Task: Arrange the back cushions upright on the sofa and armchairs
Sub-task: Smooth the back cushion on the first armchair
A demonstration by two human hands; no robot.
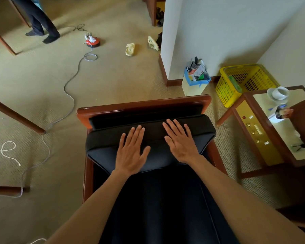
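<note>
A black back cushion (102,143) leans against the wooden back frame (143,104) of an armchair directly below me. My left hand (130,152) lies flat on the cushion's front face, fingers straight and spread. My right hand (180,141) presses flat beside it, a little higher and to the right. The black seat cushion (165,208) fills the lower middle of the view between my forearms.
A wooden side table (264,132) with a cup stands right of the chair, a yellow basket (245,83) and a small bin behind it. Cables run over the carpet at left. Another person's legs (40,20) stand at the far left.
</note>
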